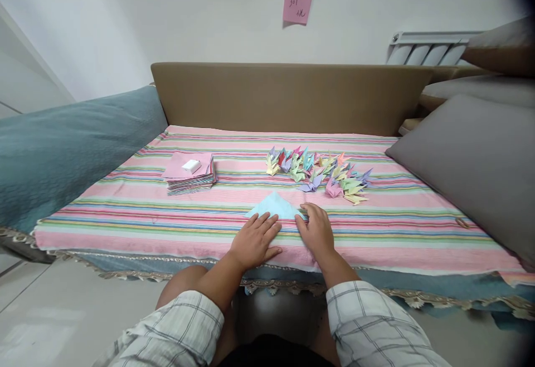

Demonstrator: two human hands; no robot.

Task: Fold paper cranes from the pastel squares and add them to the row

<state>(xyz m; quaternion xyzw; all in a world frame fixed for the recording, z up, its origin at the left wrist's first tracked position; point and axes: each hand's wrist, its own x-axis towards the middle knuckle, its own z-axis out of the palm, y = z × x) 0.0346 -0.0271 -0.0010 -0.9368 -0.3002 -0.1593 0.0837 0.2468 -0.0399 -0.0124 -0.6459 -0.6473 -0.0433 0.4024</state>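
Observation:
A light blue sheet of origami paper (276,205), folded into a triangle with its peak pointing away from me, lies flat on the striped cloth. Along its lower left edge, my left hand (257,239) rests palm down with fingers stretched out and spread. My right hand (317,230) is at the triangle's right corner, thumb and forefinger apart, the other fingers bent. Part of that corner is hidden under the hand. Beyond the triangle, to the right, sits a cluster of several folded paper cranes (309,172) in many colours.
To the left stands a stack of square paper (190,177), with a small white block (191,166) on top. Striped cloth (137,211) covers the sofa seat. A grey cushion (468,161) leans at right; a blue-covered armrest (83,150) bounds the left. The brown backrest (276,97) runs behind.

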